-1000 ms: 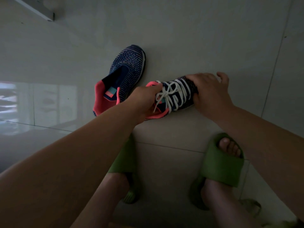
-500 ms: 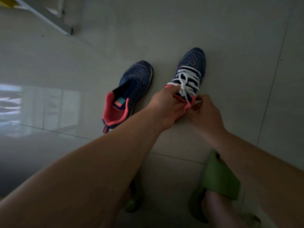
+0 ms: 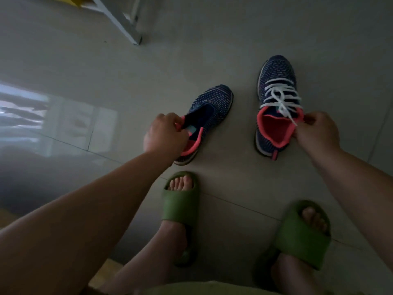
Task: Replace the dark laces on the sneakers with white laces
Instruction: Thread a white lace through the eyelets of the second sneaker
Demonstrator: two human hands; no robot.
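Left hand [image 3: 164, 133] grips the unlaced navy knit sneaker's [image 3: 209, 111] collar; right hand [image 3: 316, 133] pinches the white-laced navy knit sneaker's [image 3: 276, 81] pink collar.

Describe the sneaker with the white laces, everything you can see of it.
The laced sneaker stands upright on the tiled floor, toe pointing away from the person, to the right of the unlaced sneaker. Its upper looks like dark blue knit with pale flecks; the collar and lining are coral pink, with a pink heel tab. White laces cross the front and are tied, loose ends trailing toward the opening. The right hand pinches the collar's right edge.
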